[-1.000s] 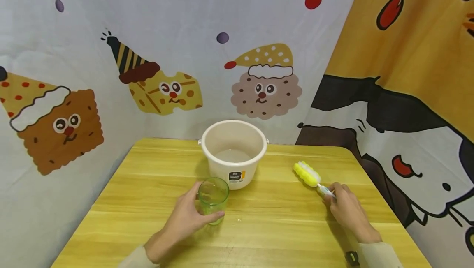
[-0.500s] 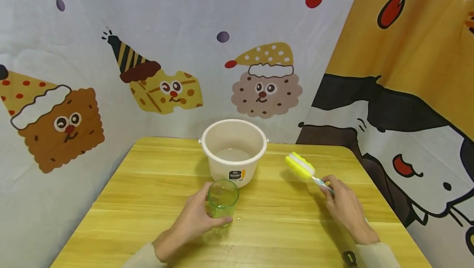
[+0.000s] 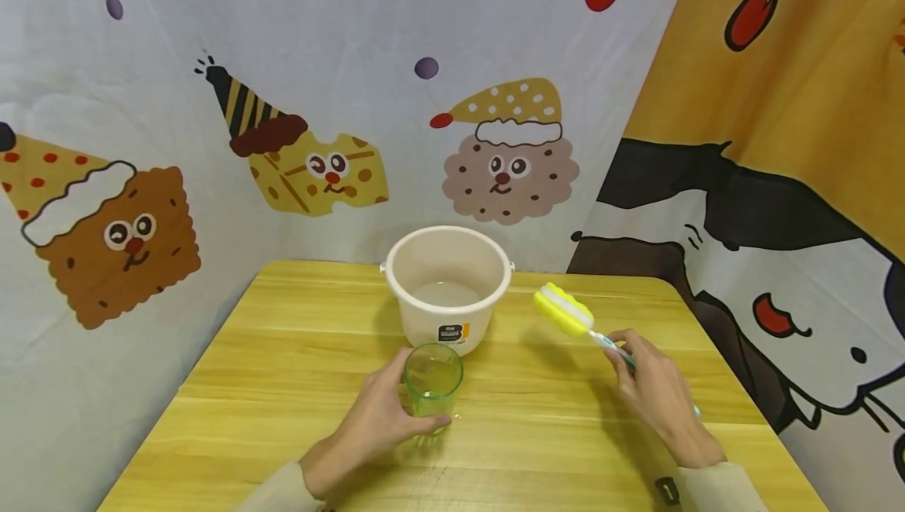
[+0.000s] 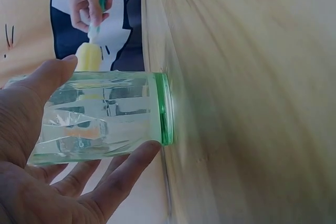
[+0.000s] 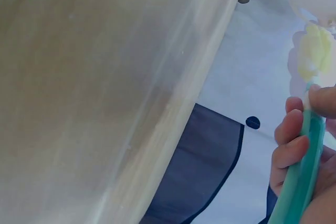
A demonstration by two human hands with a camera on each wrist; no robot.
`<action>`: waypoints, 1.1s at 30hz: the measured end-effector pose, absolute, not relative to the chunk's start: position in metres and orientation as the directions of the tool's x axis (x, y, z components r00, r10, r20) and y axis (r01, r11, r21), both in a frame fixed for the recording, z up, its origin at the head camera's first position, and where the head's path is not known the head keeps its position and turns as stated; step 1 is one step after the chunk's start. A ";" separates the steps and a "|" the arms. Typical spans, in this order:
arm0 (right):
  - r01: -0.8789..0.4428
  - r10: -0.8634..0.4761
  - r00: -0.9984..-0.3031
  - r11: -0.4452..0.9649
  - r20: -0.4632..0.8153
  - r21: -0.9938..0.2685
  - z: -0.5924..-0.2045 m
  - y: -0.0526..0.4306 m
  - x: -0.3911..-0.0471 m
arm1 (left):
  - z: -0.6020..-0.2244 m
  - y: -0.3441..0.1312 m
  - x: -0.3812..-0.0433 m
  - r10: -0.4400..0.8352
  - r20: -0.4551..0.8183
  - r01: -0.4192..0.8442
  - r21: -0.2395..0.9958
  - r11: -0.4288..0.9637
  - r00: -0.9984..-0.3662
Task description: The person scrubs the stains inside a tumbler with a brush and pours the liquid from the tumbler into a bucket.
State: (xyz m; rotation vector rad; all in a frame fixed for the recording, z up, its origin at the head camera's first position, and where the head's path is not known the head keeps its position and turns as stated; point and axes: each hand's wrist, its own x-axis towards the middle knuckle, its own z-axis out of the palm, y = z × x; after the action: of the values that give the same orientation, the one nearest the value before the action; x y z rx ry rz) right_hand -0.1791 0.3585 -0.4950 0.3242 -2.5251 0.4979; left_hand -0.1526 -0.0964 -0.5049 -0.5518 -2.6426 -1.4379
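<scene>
My left hand (image 3: pixel 375 414) holds a clear green cup (image 3: pixel 434 382) from its left side, the thumb on one side and the fingers on the other. The cup (image 4: pixel 105 116) stands upright, mouth up; I cannot tell whether its base touches the table. My right hand (image 3: pixel 657 394) grips the white and teal handle of a sponge bottle brush (image 3: pixel 564 310) above the table. In the right wrist view the fingers curl round its teal handle (image 5: pixel 310 156). The yellow and white sponge head points left and away, toward the bucket, apart from the cup.
Behind the cup stands a cream bucket (image 3: pixel 417 320) with a label, at the back middle of the wooden table (image 3: pixel 283 371). Printed cloth (image 3: pixel 339 41) hangs along the back and sides. A small dark object (image 3: pixel 666 490) shows beside the right sleeve.
The left hand has carried the cup to the right, in front of the bucket. The right hand has lifted the brush, and its sponge head has swung up and to the left.
</scene>
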 end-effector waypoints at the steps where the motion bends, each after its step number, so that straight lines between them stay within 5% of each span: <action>1: -0.335 -0.133 -0.819 0.901 0.558 -0.277 -0.494 0.358 -0.179 | -0.505 -0.096 -0.153 0.276 0.246 0.356 0.794 0.493 -0.929; 22: -0.561 -0.302 -0.602 0.819 0.739 -0.122 -0.463 0.341 -0.175 | -0.506 -0.091 -0.153 0.296 0.254 0.371 0.802 0.468 -0.921; 33: -0.675 -0.399 -0.411 0.738 0.819 0.021 -0.436 0.314 -0.178 | -0.505 -0.089 -0.152 0.303 0.265 0.385 0.796 0.468 -0.915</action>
State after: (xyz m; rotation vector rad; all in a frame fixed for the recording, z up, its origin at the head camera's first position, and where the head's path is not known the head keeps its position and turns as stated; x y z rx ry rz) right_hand -0.1776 0.3143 -0.4365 0.8105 -2.0546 0.3948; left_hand -0.1519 -0.0886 -0.5053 -0.6151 -2.6167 -1.4531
